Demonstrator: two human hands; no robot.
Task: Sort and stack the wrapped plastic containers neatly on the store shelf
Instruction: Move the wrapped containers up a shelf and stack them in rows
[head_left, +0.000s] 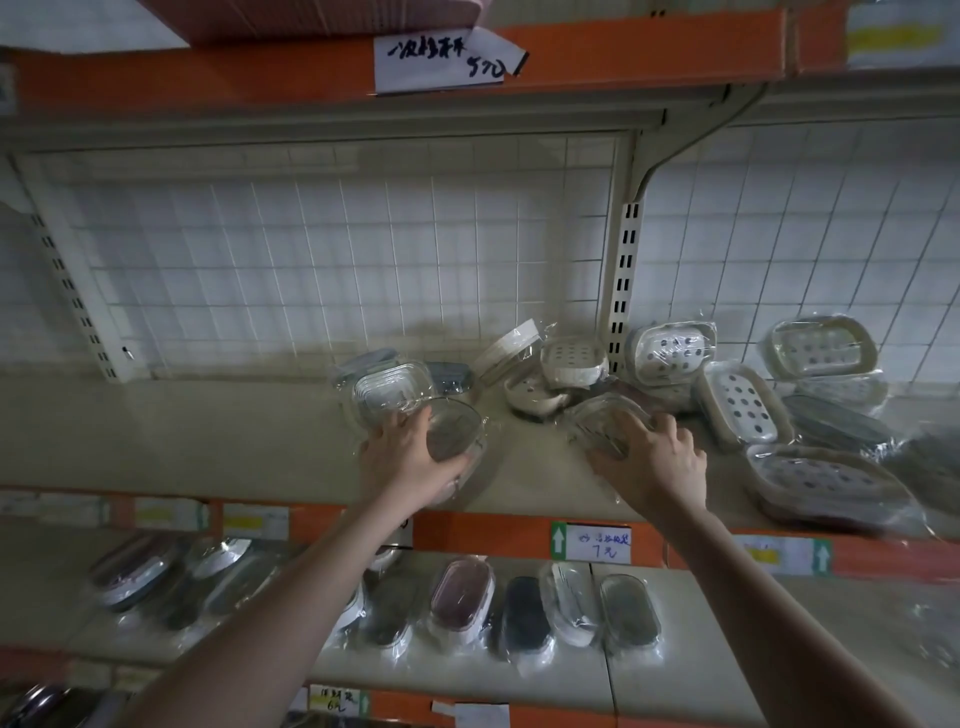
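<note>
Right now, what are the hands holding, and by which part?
Each holds one wrapped clear container. The left hand grips the left container by its near-left rim; the right hand grips the right container over its near-right edge.

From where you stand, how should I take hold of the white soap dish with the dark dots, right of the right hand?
Grip the white dotted dish across its two long rims, coming from above and the front. It lies tilted with its open face toward you, and the long sides look free; wrapped dishes crowd its far and right ends. The film looks slippery, so press your fingers on the rims.
</note>
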